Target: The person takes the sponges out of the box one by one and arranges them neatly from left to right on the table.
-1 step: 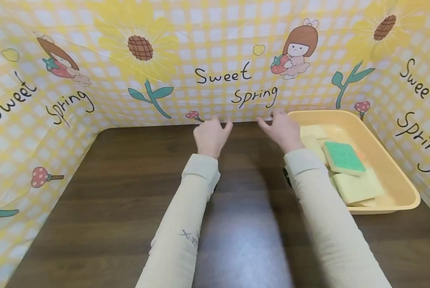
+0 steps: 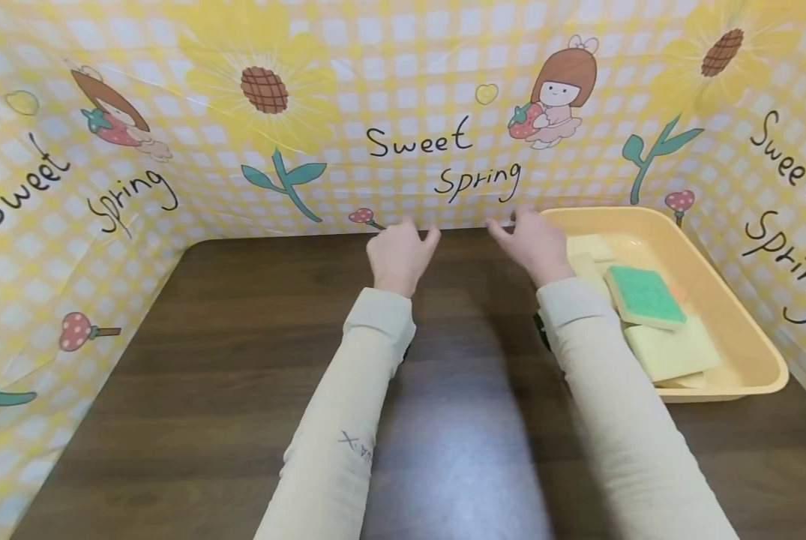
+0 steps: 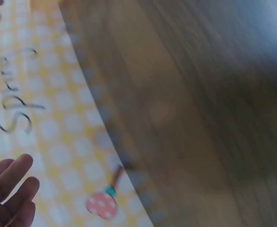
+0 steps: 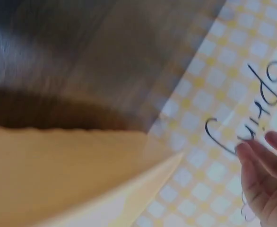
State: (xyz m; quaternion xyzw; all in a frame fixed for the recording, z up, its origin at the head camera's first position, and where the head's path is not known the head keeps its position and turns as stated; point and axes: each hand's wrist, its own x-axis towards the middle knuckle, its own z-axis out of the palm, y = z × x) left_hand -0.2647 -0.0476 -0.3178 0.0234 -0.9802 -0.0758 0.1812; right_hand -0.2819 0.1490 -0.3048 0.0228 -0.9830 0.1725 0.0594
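Note:
Both bare hands hover over the far part of the dark wooden table (image 2: 241, 375), holding nothing. The left hand (image 2: 400, 255) is near the middle of the back edge, its thumb apart from the fingers. In the left wrist view its loosely bent fingers (image 3: 15, 189) show against the checked cloth. To the right, the right hand (image 2: 536, 244) is beside the left rim of a yellow tray (image 2: 740, 360); I cannot tell whether it touches. In the tray lie a green-topped sponge (image 2: 645, 296) and several pale yellow pads (image 2: 672, 352), partly hidden by the right arm.
A yellow-checked cloth (image 2: 416, 82) with printed flowers and lettering stands as a wall behind the table and on both sides. The tray takes up the table's right side. Something small and orange (image 2: 676, 291) shows behind the green-topped sponge.
Both hands have shifted very slightly to the right. The tray and the things in it stay put.

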